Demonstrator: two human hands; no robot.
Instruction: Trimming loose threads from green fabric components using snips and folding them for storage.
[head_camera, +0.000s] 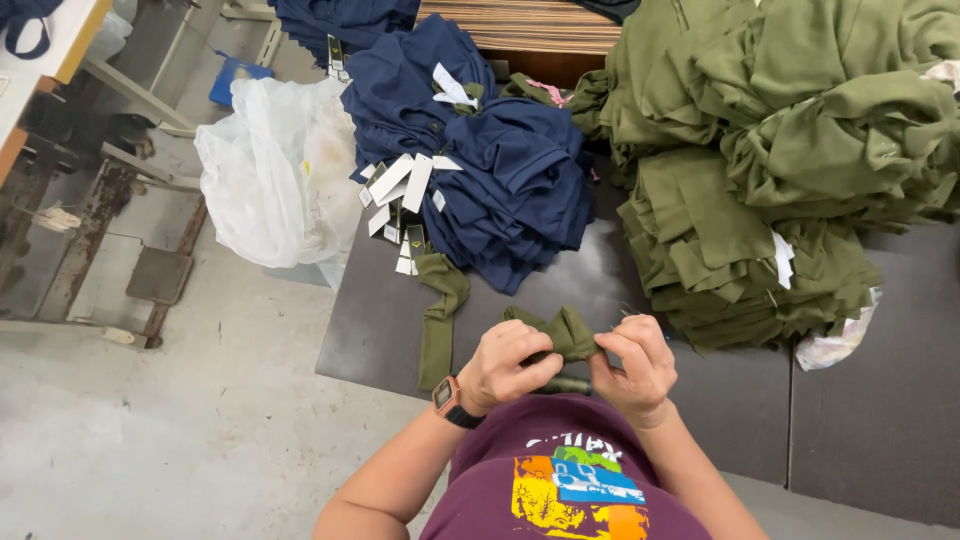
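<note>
Both my hands pinch a small olive-green fabric piece (568, 332) just above the near edge of a dark table (700, 400). My left hand (508, 366), with a watch on its wrist, grips the piece's left side. My right hand (634, 368) grips its right side, and a thin metal tool seems to stick out between its fingers. A long olive-green strip (438, 320) lies on the table to the left of my hands.
A pile of navy garments with white tags (480, 160) sits at the table's far left. A big heap of olive-green garments (780, 150) fills the right. A white plastic bag (265, 170) hangs beside the table. A rusty metal frame (90, 230) stands on the concrete floor.
</note>
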